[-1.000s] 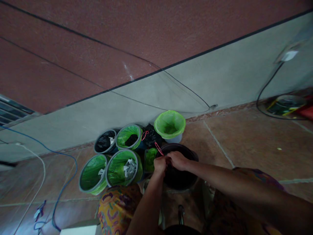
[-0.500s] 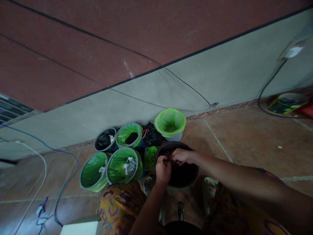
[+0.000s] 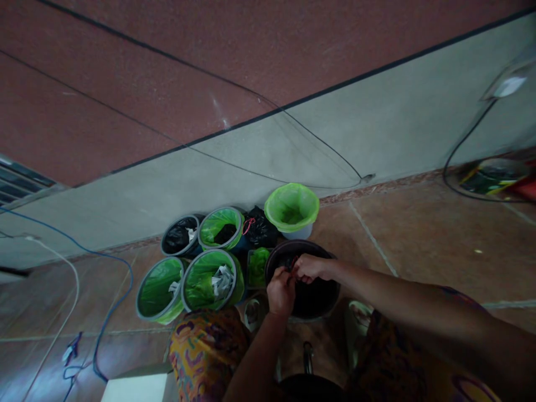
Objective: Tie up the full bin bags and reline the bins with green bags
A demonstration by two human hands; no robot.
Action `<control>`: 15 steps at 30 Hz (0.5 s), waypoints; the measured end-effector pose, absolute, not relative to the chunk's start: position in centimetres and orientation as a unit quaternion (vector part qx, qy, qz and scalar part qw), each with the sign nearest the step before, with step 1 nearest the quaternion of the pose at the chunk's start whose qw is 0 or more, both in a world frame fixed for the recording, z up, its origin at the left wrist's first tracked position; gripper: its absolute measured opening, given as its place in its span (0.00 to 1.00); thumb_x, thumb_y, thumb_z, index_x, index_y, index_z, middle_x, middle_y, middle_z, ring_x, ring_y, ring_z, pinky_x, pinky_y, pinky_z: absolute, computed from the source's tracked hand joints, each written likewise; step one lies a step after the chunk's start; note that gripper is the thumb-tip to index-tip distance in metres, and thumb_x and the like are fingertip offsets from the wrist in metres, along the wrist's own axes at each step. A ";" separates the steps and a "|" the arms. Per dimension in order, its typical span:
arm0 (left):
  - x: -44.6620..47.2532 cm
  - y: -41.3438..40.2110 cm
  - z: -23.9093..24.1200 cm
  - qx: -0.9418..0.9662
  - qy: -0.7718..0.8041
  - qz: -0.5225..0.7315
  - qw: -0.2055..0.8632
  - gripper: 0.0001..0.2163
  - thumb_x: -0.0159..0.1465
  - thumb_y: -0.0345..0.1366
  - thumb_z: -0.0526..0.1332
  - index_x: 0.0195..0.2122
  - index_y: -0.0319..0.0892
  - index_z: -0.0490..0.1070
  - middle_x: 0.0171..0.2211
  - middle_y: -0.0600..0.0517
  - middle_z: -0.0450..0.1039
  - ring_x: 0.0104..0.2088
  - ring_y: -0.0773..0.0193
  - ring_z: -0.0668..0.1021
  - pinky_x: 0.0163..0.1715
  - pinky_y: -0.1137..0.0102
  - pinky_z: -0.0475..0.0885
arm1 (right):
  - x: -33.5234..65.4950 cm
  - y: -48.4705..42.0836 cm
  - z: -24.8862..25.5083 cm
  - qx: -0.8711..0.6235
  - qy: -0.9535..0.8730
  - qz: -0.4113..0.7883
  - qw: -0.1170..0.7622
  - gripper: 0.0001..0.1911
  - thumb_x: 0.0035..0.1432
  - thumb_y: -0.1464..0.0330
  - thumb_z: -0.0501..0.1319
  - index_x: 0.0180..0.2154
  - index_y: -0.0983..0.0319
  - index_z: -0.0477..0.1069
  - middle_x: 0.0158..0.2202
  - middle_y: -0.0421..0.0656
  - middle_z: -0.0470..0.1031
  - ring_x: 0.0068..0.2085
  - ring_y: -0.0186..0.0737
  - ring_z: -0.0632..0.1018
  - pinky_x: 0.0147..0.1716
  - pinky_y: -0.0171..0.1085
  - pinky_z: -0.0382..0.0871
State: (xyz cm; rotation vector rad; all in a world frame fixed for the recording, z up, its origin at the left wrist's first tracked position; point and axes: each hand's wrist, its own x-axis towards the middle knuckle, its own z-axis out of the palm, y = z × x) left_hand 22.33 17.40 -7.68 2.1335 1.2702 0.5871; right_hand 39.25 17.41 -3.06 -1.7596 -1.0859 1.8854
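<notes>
A round, dark bin (image 3: pixel 318 301) lined with a black bag stands upright on the tiled floor, just beside a small green-lined container on its left and just in front of a white bin with a bright green liner. Over its open mouth, near the far left part of the rim, a thin red tie (image 3: pixel 293 263) shows as a short strand against the black plastic gathered there; its ends and any knot are too small to make out.

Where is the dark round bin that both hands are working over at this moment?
In the head view, the dark round bin stands on the tiled floor at lower centre, below the light bin with bright green liner, under the left hand and right hand.
</notes>
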 end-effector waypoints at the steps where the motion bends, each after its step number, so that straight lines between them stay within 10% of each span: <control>1: 22.2 17.4 -7.8 0.801 0.476 0.220 0.289 0.07 0.62 0.27 0.60 0.31 0.44 0.76 0.47 0.47 0.78 0.45 0.61 0.80 0.46 0.69 0.73 | 39.2 17.4 -3.1 -0.621 -0.383 0.662 0.172 0.10 0.53 0.82 0.57 0.28 0.66 0.74 0.20 0.36 0.69 0.22 0.27 0.69 0.26 0.28 0.66; 15: 21.1 15.5 -9.0 0.771 0.522 0.203 0.304 0.11 0.60 0.24 0.57 0.23 0.42 0.69 0.48 0.45 0.77 0.44 0.61 0.80 0.47 0.68 0.73 | 40.3 18.4 -3.9 -0.708 -0.579 0.400 0.060 0.10 0.52 0.81 0.60 0.29 0.68 0.81 0.30 0.50 0.81 0.38 0.45 0.82 0.37 0.33 0.71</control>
